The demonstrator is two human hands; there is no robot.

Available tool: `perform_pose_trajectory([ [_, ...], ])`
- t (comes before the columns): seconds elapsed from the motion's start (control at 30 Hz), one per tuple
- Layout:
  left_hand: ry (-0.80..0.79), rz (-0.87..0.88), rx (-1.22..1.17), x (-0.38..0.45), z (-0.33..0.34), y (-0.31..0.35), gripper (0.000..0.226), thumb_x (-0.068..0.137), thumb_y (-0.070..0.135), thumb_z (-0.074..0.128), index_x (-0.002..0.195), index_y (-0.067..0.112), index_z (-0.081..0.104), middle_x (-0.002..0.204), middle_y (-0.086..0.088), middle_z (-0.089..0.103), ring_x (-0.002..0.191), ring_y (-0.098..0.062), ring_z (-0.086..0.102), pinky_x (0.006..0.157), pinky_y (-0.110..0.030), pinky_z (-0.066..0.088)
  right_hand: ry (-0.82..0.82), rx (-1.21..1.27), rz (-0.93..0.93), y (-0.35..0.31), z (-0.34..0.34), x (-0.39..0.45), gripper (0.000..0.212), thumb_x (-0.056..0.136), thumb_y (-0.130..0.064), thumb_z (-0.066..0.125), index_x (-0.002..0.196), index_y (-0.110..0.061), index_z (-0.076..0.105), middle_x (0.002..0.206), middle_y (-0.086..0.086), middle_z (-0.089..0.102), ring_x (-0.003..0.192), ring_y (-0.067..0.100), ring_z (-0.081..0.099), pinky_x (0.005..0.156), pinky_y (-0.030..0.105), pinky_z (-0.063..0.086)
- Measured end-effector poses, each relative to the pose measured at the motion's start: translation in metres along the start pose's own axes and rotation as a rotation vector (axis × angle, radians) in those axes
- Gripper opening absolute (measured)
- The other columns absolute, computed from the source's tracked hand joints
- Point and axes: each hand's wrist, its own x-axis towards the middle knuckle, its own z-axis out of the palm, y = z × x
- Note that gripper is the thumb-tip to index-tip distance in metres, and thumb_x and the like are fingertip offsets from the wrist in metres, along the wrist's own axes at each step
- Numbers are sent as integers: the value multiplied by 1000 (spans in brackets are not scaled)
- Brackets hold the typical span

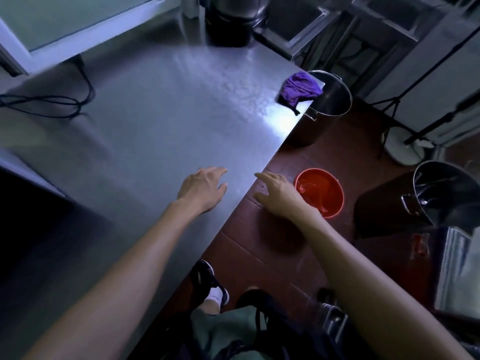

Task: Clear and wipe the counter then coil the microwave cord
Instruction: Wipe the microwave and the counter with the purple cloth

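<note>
The steel counter [161, 120] fills the middle of the view. A crumpled purple cloth [300, 88] lies at its far right corner, partly over the edge. A black cord [59, 102] loops on the counter at the left, trailing from the microwave [52, 27] at the upper left. My left hand [202, 189] hovers over the counter near its right edge, fingers spread, holding nothing. My right hand [279, 194] is just past that edge, above the floor, fingers apart and empty.
A red bucket [320, 193] stands on the brown tiled floor beside my right hand. A steel pot [331, 94] sits below the counter's far corner, another large pot [446, 193] at the right. A dark metal vessel [228, 19] stands at the counter's back.
</note>
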Motion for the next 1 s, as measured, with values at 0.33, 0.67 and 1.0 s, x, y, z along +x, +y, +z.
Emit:
perform_pose_trajectory([
  [0.33, 15, -34, -56, 68, -32, -17, 46, 100, 39, 47, 144, 25, 47, 147, 2, 50, 134, -21, 45, 104, -38, 41, 12, -81, -7, 14, -36, 84, 62, 96, -42, 58, 151, -24, 38, 153, 2, 41, 146, 26, 28, 109, 51, 34],
  [0.67, -37, -99, -68, 181, -19, 16, 45, 101, 38, 45, 144, 26, 46, 147, 3, 48, 135, -21, 42, 104, -37, 40, -13, -95, -14, 106, -65, 194, 66, 91, -45, 62, 149, -26, 37, 157, 5, 33, 146, 28, 25, 108, 53, 34],
  [1.0, -118, -99, -50, 369, 0, 114, 46, 99, 36, 50, 144, 27, 46, 148, 1, 48, 135, -23, 42, 105, -38, 39, 33, -16, 50, 243, -117, 337, 81, 86, -47, 68, 155, -28, 29, 166, 10, 15, 151, 34, 14, 113, 54, 31],
])
